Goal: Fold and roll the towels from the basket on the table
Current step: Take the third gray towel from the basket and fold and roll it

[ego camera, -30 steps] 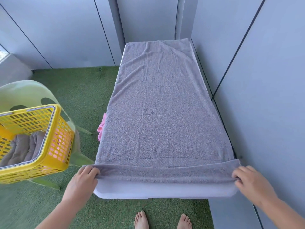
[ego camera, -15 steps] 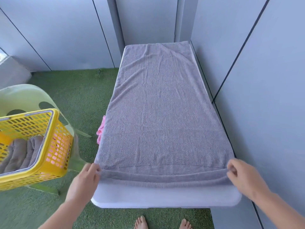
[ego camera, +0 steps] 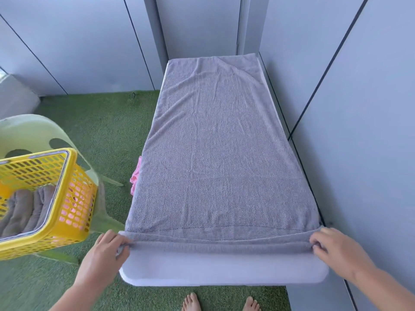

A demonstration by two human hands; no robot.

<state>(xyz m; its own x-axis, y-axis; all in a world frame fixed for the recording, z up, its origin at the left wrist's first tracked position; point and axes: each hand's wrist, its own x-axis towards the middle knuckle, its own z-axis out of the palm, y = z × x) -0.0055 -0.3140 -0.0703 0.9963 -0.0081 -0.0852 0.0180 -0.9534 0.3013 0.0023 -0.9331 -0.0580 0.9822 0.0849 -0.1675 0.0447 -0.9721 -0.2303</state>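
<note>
A long grey towel lies flat along the narrow white table, covering nearly all of it. Its near hem is turned over into a thin rolled band across the table's width. My left hand pinches the band's left end and my right hand pinches its right end, fingers curled into the cloth. A strip of bare table shows in front of the roll. The yellow basket stands at the left with rolled grey-brown towels inside.
The basket rests on a pale green plastic chair. A pink cloth peeks out beside the table's left edge. Grey wall panels close in on the right and far end. Green artificial turf covers the floor; my bare feet stand below the table's near edge.
Both hands have carried the towel's near edge forward onto the table, turning it over into a tighter roll. More bare table shows in front of it now.
</note>
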